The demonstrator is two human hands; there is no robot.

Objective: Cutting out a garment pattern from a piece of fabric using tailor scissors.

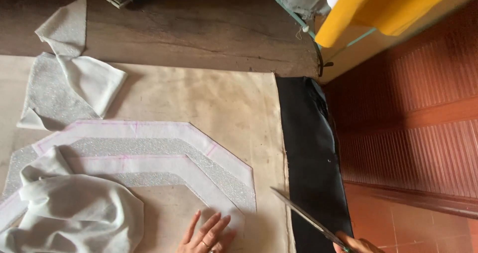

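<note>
Head view looks down on a work table. Left hand (206,234) lies flat, fingers spread, pressing the lower end of the cut fabric panel (149,156), a white angular band with silver glitter strips and pink chalk lines. The panel rests on a beige cloth pad (224,99) that covers most of the table. Right hand (359,244) sits at the bottom edge, mostly out of frame, closed around the handle of long scissors (303,217); the blades look closed and angle up-left, tip near the panel's right corner but apart from it. Grip detail is hard to see.

A loose heap of white sheer fabric (74,213) covers the panel's left end. More glitter and white offcuts (67,84) lie at upper left, partly on the pad. A black cloth strip (311,153) runs along the pad's right edge. Bare dark wooden tabletop (199,29) shows beyond the pad. Right of the table is red tiled floor (413,133). Yellow fabric (383,6) hangs at top right.
</note>
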